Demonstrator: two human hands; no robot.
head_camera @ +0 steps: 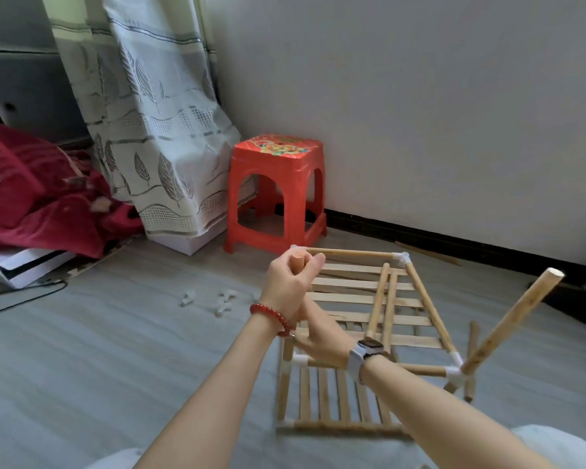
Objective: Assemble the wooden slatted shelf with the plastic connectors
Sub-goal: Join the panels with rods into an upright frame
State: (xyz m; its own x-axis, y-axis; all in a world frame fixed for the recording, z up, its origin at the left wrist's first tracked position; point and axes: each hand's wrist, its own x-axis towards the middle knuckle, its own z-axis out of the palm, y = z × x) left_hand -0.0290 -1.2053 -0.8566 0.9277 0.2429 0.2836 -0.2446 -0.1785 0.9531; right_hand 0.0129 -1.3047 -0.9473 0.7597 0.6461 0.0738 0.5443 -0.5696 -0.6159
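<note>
A partly built wooden slatted shelf (369, 299) lies on the floor, its rods joined by white plastic connectors (401, 257). At its near left corner an upright wooden dowel (297, 260) rises from a connector (298, 360). My left hand (290, 282), with a red bead bracelet, grips the dowel's top end. My right hand (322, 336), with a watch, holds the same dowel lower down, its fingers partly hidden behind my left wrist. Another dowel (511, 319) slants up from the near right connector (455, 372).
Several loose white connectors (222, 301) lie on the grey floor left of the shelf. A red plastic stool (278, 184) stands by the wall behind it. A curtain (156, 113), red bedding (41, 191) and a black cable (21, 299) are at the left.
</note>
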